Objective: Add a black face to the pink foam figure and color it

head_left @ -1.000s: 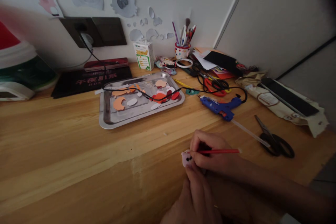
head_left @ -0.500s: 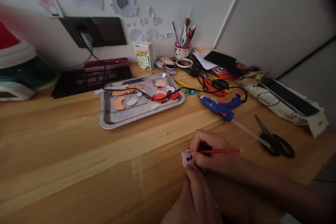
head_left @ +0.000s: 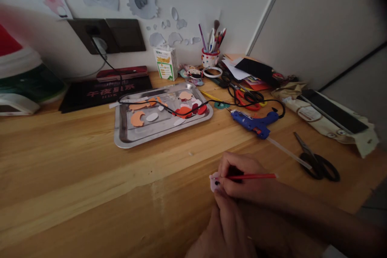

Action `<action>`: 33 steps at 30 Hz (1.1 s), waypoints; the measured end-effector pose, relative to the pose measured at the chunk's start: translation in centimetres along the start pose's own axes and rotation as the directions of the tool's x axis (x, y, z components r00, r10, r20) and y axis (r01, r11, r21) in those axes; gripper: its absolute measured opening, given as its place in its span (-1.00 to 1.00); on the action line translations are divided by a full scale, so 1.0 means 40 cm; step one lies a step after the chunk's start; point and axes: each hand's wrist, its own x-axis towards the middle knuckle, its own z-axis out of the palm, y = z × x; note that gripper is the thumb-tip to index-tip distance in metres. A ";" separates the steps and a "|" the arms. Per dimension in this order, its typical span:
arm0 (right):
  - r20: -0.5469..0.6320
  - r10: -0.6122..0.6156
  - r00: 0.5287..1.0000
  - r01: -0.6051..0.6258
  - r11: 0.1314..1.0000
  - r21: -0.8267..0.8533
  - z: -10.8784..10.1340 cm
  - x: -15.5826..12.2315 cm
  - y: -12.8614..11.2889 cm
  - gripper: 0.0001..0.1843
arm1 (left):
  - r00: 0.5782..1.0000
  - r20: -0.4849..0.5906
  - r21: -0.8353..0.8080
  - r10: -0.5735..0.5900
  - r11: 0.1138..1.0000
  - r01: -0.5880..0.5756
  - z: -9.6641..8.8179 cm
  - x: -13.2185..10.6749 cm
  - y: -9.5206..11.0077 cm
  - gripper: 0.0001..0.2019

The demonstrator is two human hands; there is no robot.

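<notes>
My right hand [head_left: 242,175] is closed in a writing grip around a slim red pen [head_left: 255,176]. Its tip rests on or just over a small pale pink cutout [head_left: 213,186] shaped like an animal head, with dark marks on it. Whether tip and surface touch I cannot tell. From the near side, my left hand [head_left: 225,225] holds the cutout's lower edge against the wooden table with its fingertips, the fingers bent and close together. My right fingers cover the cutout's right part.
Beyond my hands lie a blue glue gun [head_left: 252,123] with a clear glue stick and black-handled scissors [head_left: 316,161]. A metal tray [head_left: 123,139] holds several coloured paper shapes, with the black cord [head_left: 217,101] across it. A juice carton [head_left: 165,63] and brush cup [head_left: 210,58] stand behind.
The pen tip has shifted slightly left and down on the cutout, with my right hand moving a little. One dark mark is now hidden by my fingers. My left hand stays in place.
</notes>
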 end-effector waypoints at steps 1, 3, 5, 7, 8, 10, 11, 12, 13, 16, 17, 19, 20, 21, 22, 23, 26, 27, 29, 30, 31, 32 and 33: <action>0.000 0.003 1.000 -0.003 1.000 0.002 0.000 0.000 -0.002 -0.90 | 1.000 0.007 0.001 -0.001 1.000 0.001 -0.002 0.001 0.000 -0.67; -0.009 0.013 1.000 -0.013 1.000 0.004 -0.002 0.000 -0.006 -0.89 | 1.000 0.015 0.006 0.000 1.000 0.000 -0.005 0.001 0.000 -0.67; -0.037 0.031 0.999 -0.031 1.000 0.000 -0.003 0.000 -0.007 -0.86 | 1.000 0.014 0.014 0.000 1.000 0.000 -0.005 0.000 -0.001 -0.67; -0.066 0.042 0.997 -0.042 0.999 -0.002 -0.004 0.000 -0.005 -0.85 | 1.000 0.001 0.023 0.006 1.000 -0.006 -0.003 0.000 -0.002 -0.67; -0.077 0.044 0.996 -0.044 0.999 0.001 -0.005 0.001 -0.005 -0.85 | 1.000 -0.006 0.026 0.010 1.000 -0.010 -0.002 0.001 -0.004 -0.66; -0.078 0.042 0.996 -0.039 0.999 0.036 -0.007 0.005 -0.004 -0.90 | 1.000 -0.017 0.033 0.018 0.999 -0.018 -0.005 0.004 -0.010 -0.66; -0.071 0.043 0.997 -0.038 0.997 0.069 -0.008 0.009 -0.006 -0.93 | 0.999 -0.022 0.037 0.024 0.999 -0.023 -0.008 0.006 -0.014 -0.67; -0.062 0.046 0.997 -0.039 0.994 0.106 -0.010 0.012 -0.008 -0.96 | 0.999 -0.027 0.040 0.030 0.999 -0.029 -0.013 0.008 -0.019 -0.67; -0.054 0.049 0.997 -0.041 0.989 0.144 -0.012 0.016 -0.011 -0.97 | 0.999 -0.031 0.043 0.038 0.998 -0.037 -0.020 0.010 -0.026 -0.68; -0.034 0.070 0.997 -0.061 0.974 0.218 -0.015 0.024 -0.022 -0.92 | 0.998 -0.017 0.045 0.055 0.998 -0.054 -0.047 0.013 -0.048 -0.70; -0.019 0.075 0.997 -0.069 0.971 0.228 -0.015 0.025 -0.024 -0.92 | 0.998 -0.005 0.043 0.060 0.997 -0.060 -0.056 0.013 -0.056 -0.71; 0.007 0.085 0.996 -0.084 0.967 0.243 -0.014 0.024 -0.024 -0.96 | 0.997 0.020 0.039 0.074 0.996 -0.075 -0.071 0.012 -0.072 -0.73; 0.010 0.088 0.996 -0.088 0.965 0.246 -0.012 0.023 -0.022 -0.97 | 0.996 0.032 0.037 0.084 0.996 -0.085 -0.076 0.011 -0.079 -0.75; 0.007 0.090 0.996 -0.089 0.966 0.242 -0.011 0.022 -0.019 -0.95 | 0.994 0.042 0.034 0.096 0.995 -0.098 -0.079 0.009 -0.085 -0.76; -0.002 0.083 0.997 -0.081 0.970 0.229 -0.009 0.023 -0.015 -0.92 | 0.992 0.051 0.029 0.112 0.993 -0.113 -0.080 0.008 -0.090 -0.75; -0.011 0.069 0.998 -0.065 0.976 0.209 -0.008 0.023 -0.011 -0.89 | 0.990 0.058 0.022 0.130 0.991 -0.132 -0.081 0.006 -0.094 -0.74; -0.007 -0.004 1.000 0.005 0.991 0.131 -0.004 0.027 -0.002 -0.85 | 0.979 0.074 -0.002 0.190 0.982 -0.191 -0.079 0.004 -0.101 -0.70; 0.004 -0.021 1.000 0.021 0.993 0.115 -0.003 0.028 0.000 -0.85 | 0.975 0.080 -0.008 0.208 0.978 -0.208 -0.078 0.004 -0.102 -0.70; 0.021 -0.034 0.999 0.032 0.994 0.106 -0.004 0.030 0.002 -0.86 | 0.966 0.093 -0.011 0.240 0.971 -0.240 -0.079 0.003 -0.104 -0.69; 0.030 -0.036 0.999 0.032 0.994 0.104 -0.004 0.030 0.002 -0.87 | 0.962 0.099 -0.010 0.255 0.967 -0.255 -0.080 0.002 -0.105 -0.69; 0.034 -0.037 0.999 0.033 0.994 0.099 -0.005 0.030 0.002 -0.87 | 0.957 0.105 -0.009 0.270 0.963 -0.270 -0.082 0.002 -0.106 -0.70; 0.036 -0.040 0.999 0.037 0.995 0.093 -0.005 0.031 0.003 -0.87 | 0.953 0.111 -0.006 0.282 0.959 -0.284 -0.084 0.001 -0.106 -0.70; 0.037 -0.042 0.998 0.038 0.996 0.086 -0.006 0.031 0.003 -0.87 | 0.949 0.115 -0.003 0.293 0.955 -0.295 -0.086 0.001 -0.107 -0.70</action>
